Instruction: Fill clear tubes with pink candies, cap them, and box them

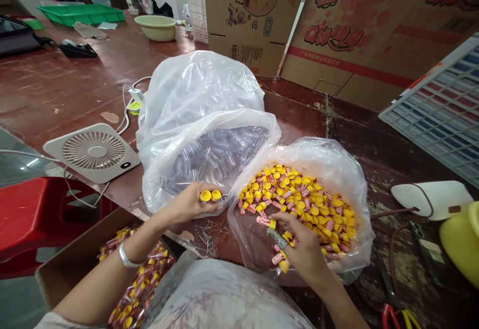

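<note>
My left hand [191, 202] is closed around small tubes, with two yellow caps [210, 195] facing up and a clear tube rim [224, 197] beside them. It is at the front edge of a white plastic bag [202, 82] holding many clear tubes [213, 152]. My right hand [304, 243], grey wrapping on one finger, pinches a yellow cap with a red-and-white patterned piece [263, 220] in it. More such capped pieces [279, 259] show under its fingers. Around it, a second clear bag [322, 152] lies open, full of yellow caps with patterned pieces [299, 194].
A cardboard box [56, 269] of filled tubes [144, 284] stands below my left arm. Left are a white fan [95, 152] and red stool [33, 219]. Cartons [344, 34] and a white crate [441, 99] stand behind; a phone [430, 254] and scissors [391, 314] lie right.
</note>
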`<state>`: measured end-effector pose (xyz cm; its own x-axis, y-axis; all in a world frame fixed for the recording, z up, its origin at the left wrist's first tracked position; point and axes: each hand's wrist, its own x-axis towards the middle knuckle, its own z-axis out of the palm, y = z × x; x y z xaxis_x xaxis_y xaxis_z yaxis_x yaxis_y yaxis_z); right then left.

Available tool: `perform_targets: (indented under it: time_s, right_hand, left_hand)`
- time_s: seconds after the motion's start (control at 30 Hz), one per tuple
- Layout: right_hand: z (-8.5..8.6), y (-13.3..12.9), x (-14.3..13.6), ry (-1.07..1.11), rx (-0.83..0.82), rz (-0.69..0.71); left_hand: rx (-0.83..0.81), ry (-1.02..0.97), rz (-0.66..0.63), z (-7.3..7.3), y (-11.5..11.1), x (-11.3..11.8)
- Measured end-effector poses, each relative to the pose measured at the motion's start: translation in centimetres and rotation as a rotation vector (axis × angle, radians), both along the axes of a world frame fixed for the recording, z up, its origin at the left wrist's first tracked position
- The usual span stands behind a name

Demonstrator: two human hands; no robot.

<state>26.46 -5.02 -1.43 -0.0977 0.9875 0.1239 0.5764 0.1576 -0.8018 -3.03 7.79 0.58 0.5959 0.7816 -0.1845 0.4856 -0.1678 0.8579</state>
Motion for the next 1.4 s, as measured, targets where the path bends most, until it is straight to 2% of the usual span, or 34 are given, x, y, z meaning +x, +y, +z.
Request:
perform_targets:
  time_s: [0.07, 0.13, 0.23, 0.33, 0.47, 0.6, 0.67, 0.73, 0.8, 0.9, 0.97, 1.03, 1.1, 1.17, 1.23, 1.3, 1.37, 1.4]
  right_hand:
    - [0.9, 0.6, -0.6, 0.250, -0.056, -0.074]
    - [1.3, 1.2, -1.3, 0.437, -0.138, -0.126]
    - [1.0, 1.9, -2.5, 0.624, -0.295, -0.165]
    - [0.3, 2.1, -3.3, 0.806, -0.415, -0.179]
    - [0.0, 2.1, -3.9, 1.029, -0.493, -0.209]
    - [0.2, 2.1, -4.0, 1.036, -0.523, -0.139]
    - [0.6, 1.9, -4.3, 1.000, -0.511, -0.052]
    - [1.0, 1.7, -4.7, 0.962, -0.479, 0.064]
    - [1.5, 1.4, -5.2, 0.913, -0.434, 0.129]
    - [1.8, 1.1, -5.7, 0.823, -0.339, 0.070]
    - [1.8, 1.1, -5.7, 0.723, -0.263, 0.031]
    - [1.7, 1.1, -5.8, 0.540, -0.158, 0.029]
    - [1.6, 1.1, -6.1, 0.304, -0.019, 0.089]
    - [1.7, 1.2, -6.4, 0.088, 0.088, 0.242]
    - [1.7, 1.2, -6.3, -0.066, 0.088, 0.422]
    - [1.6, 1.4, -5.1, -0.180, 0.014, 0.484]
    - [1.0, 1.7, -3.1, -0.301, -0.027, 0.335]
    - [0.5, 1.9, -2.1, -0.370, -0.018, 0.203]
  left_hand:
    - [-0.170, -0.199, 0.025, 0.4, -1.7, 1.1]
    - [-0.185, -0.346, 0.065, 0.6, -3.3, 2.2]
    - [-0.028, -0.499, 0.088, 0.6, -5.4, 3.3]
    - [0.198, -0.543, -0.025, 0.6, -6.5, 3.8]
    - [0.511, -0.529, -0.132, 0.3, -6.9, 4.1]
    - [0.655, -0.492, -0.193, -0.3, -6.8, 4.6]
    - [0.713, -0.460, -0.219, -0.6, -6.8, 4.9]
    - [0.764, -0.431, -0.189, -0.9, -6.9, 4.9]
    - [0.784, -0.417, -0.104, -1.1, -7.0, 4.9]
    - [0.644, -0.396, 0.080, -1.2, -7.4, 4.7]
    - [0.343, -0.402, 0.245, -1.2, -7.7, 4.9]
    - [-0.077, -0.477, 0.350, -1.1, -7.9, 5.4]
    - [-0.425, -0.592, 0.345, -1.0, -8.0, 5.6]
    - [-0.608, -0.668, 0.296, -1.0, -8.1, 4.8]
    - [-0.680, -0.639, 0.208, -1.2, -8.3, 2.2]
    - [-0.702, -0.488, 0.056, -1.9, -8.7, -2.3]
    - [-0.656, -0.227, -0.039, -3.6, -9.3, -7.9]
    - [-0.585, -0.058, 0.042, -4.8, -9.7, -10.8]
